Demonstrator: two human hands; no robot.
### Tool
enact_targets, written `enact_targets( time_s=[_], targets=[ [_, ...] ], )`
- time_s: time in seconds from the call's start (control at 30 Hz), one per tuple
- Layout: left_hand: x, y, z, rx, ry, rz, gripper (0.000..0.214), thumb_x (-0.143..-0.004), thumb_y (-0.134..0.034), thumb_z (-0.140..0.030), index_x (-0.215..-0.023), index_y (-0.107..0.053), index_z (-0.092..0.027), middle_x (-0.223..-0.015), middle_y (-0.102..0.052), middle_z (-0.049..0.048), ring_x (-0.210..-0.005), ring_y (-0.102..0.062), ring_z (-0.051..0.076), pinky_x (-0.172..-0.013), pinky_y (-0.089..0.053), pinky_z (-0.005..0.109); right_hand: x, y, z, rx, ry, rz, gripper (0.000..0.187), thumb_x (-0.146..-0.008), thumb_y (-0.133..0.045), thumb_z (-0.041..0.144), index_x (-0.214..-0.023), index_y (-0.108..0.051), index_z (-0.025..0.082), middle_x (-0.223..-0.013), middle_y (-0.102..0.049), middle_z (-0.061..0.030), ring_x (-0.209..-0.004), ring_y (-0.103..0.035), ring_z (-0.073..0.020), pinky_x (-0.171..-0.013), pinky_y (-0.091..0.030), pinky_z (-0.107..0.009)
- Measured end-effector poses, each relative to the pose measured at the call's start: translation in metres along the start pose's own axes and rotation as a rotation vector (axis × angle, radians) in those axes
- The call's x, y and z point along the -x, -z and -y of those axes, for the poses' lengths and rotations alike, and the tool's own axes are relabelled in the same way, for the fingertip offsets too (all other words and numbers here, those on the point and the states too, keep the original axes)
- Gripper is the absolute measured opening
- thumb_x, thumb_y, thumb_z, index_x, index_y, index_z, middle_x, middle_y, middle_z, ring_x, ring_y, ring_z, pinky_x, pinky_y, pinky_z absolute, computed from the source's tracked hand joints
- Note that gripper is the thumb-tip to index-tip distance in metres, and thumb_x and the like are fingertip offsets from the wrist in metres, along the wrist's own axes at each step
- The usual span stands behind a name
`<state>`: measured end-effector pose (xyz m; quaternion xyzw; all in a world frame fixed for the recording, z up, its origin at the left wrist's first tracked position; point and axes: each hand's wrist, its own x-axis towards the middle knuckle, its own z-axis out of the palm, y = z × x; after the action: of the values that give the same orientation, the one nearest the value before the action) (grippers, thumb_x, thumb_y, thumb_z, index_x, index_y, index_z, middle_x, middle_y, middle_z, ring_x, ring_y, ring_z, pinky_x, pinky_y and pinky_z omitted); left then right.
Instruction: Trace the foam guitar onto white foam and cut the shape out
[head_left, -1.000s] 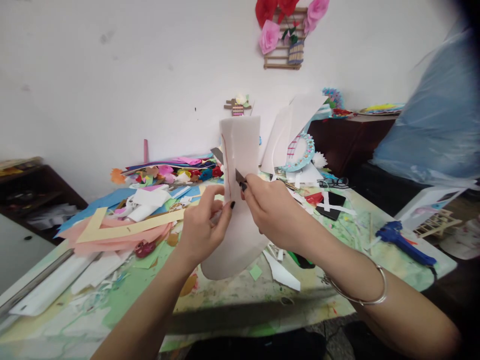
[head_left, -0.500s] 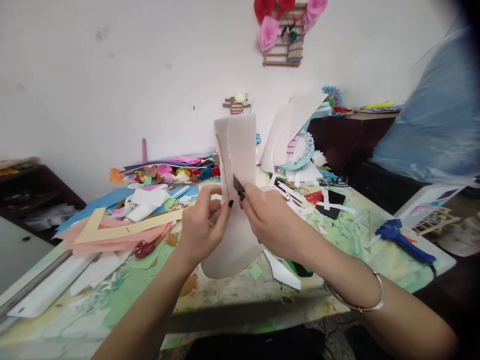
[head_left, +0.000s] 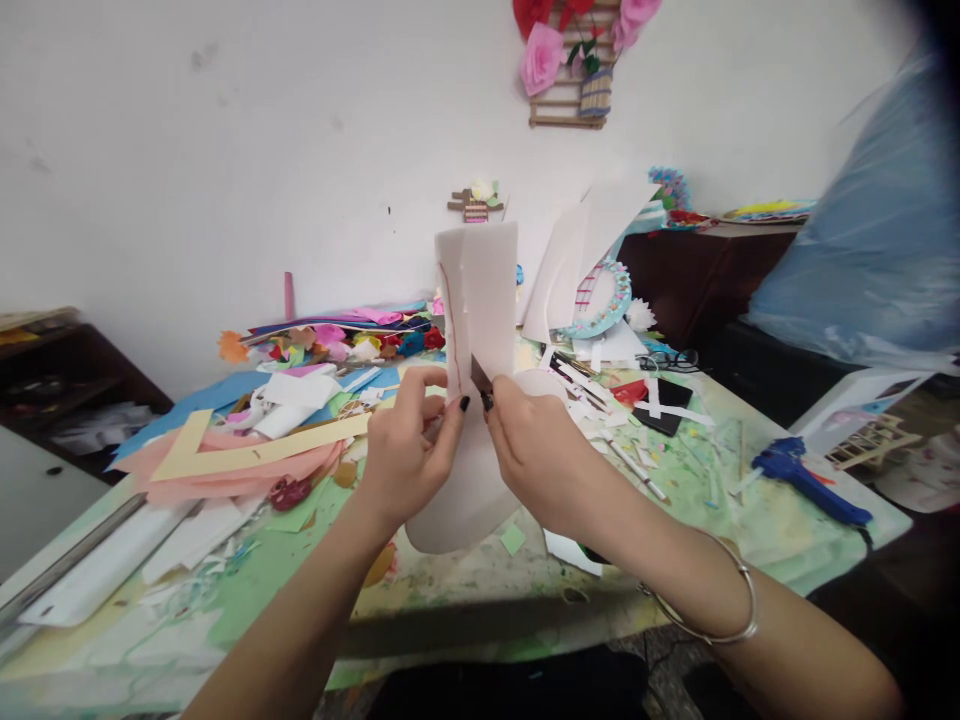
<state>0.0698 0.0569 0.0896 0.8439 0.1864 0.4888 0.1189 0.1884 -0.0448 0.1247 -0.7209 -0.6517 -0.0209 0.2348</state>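
Note:
A tall white sheet [head_left: 491,290], thick like foam or card, stands upright in front of me with a fold down its left part. A thin reddish-brown line runs down that left part. My left hand [head_left: 420,440] pinches the sheet's left edge between thumb and fingers. In my right hand [head_left: 536,440] is a knife with a flat dark blade [head_left: 481,377], its handle hidden in the closed fingers. The blade's tip points up and left, against the sheet by the fold. The sheet's wide rounded lower end [head_left: 457,515] hangs over the table.
Paper scraps and pink tissue paper [head_left: 150,470] cover the left of the table [head_left: 300,625]. A blue glue gun [head_left: 810,480] lies at the right edge. Behind are paper flowers [head_left: 330,340], leaning white sheets [head_left: 559,260] and a decorated ring [head_left: 619,295]. A blue plastic bag [head_left: 855,230] bulges at right.
The sheet and both hands appear slightly further right, partly because the view has shifted. The knife blade has dropped a little along the fold, and my right wrist and bracelet have shifted.

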Motion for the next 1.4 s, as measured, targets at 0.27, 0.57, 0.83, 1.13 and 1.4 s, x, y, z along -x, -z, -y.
enact_targets(
  time_s=[0.27,0.57,0.83,1.13,1.4],
  targets=[
    [0.000,-0.001,-0.001,-0.036,-0.006,0.005,0.014,-0.085,-0.052,-0.022,-0.097,-0.045,-0.020,-0.059,-0.061,-0.0058,-0.043,-0.050,0.007,-0.043,-0.033,0.017,0.000,-0.002,-0.005,-0.063,0.039,-0.089,0.017,-0.092,-0.027,0.019,-0.089,-0.044,0.018,-0.066,-0.053,-0.0011,-0.053,-0.043,-0.0140,-0.051,-0.022,-0.028],
    [0.003,-0.005,0.003,-0.059,-0.050,-0.022,0.016,-0.085,-0.052,-0.020,-0.100,-0.047,-0.021,-0.061,-0.060,-0.0059,-0.043,-0.047,0.006,-0.044,-0.034,0.016,-0.004,-0.008,-0.002,-0.014,0.035,-0.102,0.020,-0.093,-0.025,0.017,-0.093,-0.045,0.017,-0.073,-0.058,-0.0045,-0.061,-0.050,-0.0163,-0.054,-0.025,-0.029],
    [0.003,-0.004,0.003,-0.012,-0.021,-0.025,0.014,-0.086,-0.053,-0.021,-0.099,-0.048,-0.021,-0.059,-0.059,-0.0066,-0.043,-0.045,0.005,-0.045,-0.033,0.017,-0.005,-0.006,-0.007,-0.048,0.082,-0.096,0.021,-0.094,-0.024,0.020,-0.091,-0.044,0.017,-0.075,-0.058,-0.0045,-0.060,-0.049,-0.0152,-0.054,-0.026,-0.029],
    [-0.012,-0.001,-0.006,-0.050,0.008,-0.066,0.018,-0.091,-0.047,-0.028,-0.075,-0.048,-0.019,-0.054,-0.045,-0.0068,-0.045,-0.038,0.006,-0.047,-0.029,0.020,-0.003,-0.009,-0.004,-0.130,0.028,-0.124,0.018,-0.094,-0.027,0.020,-0.089,-0.044,0.018,-0.077,-0.060,-0.0054,-0.064,-0.051,-0.0157,-0.056,-0.027,-0.028],
    [-0.012,-0.005,-0.010,0.001,0.150,-0.106,0.033,-0.090,-0.044,-0.028,-0.059,-0.038,-0.019,-0.050,-0.037,-0.0051,-0.048,-0.034,0.008,-0.049,-0.026,0.023,0.000,-0.016,-0.001,-0.071,0.011,-0.177,0.013,-0.091,-0.029,0.015,-0.089,-0.041,0.019,-0.077,-0.060,-0.0058,-0.065,-0.052,-0.0176,-0.055,-0.025,-0.029]
  ],
)
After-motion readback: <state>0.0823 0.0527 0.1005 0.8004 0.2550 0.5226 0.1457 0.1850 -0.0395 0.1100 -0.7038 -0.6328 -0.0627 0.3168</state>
